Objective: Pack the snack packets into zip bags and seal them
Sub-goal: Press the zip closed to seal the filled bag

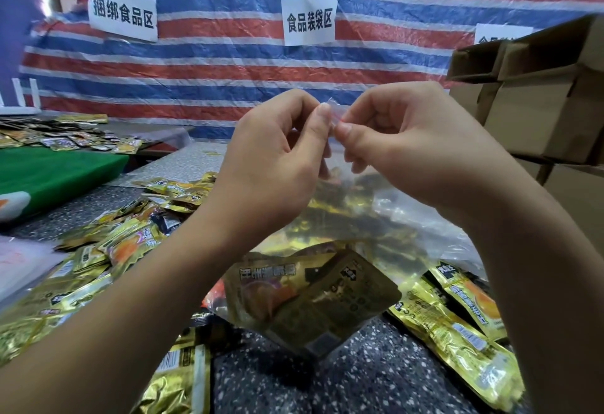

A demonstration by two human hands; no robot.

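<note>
A clear zip bag (330, 250) hangs upright in front of me, holding several gold snack packets; one large gold packet (313, 299) shows through its lower part. My left hand (271, 159) and my right hand (402, 142) meet at the bag's top edge, and each pinches the zip strip between thumb and fingertips, the two pinches touching. Loose gold snack packets (124, 243) lie spread on the speckled table (359, 381) to the left, and more packets (464, 325) lie to the right.
A green board (49, 175) lies at the left with more packets (65, 139) behind it. Stacked cardboard boxes (549, 100) stand at the right. A red, white and blue striped tarp (228, 64) with paper signs hangs at the back.
</note>
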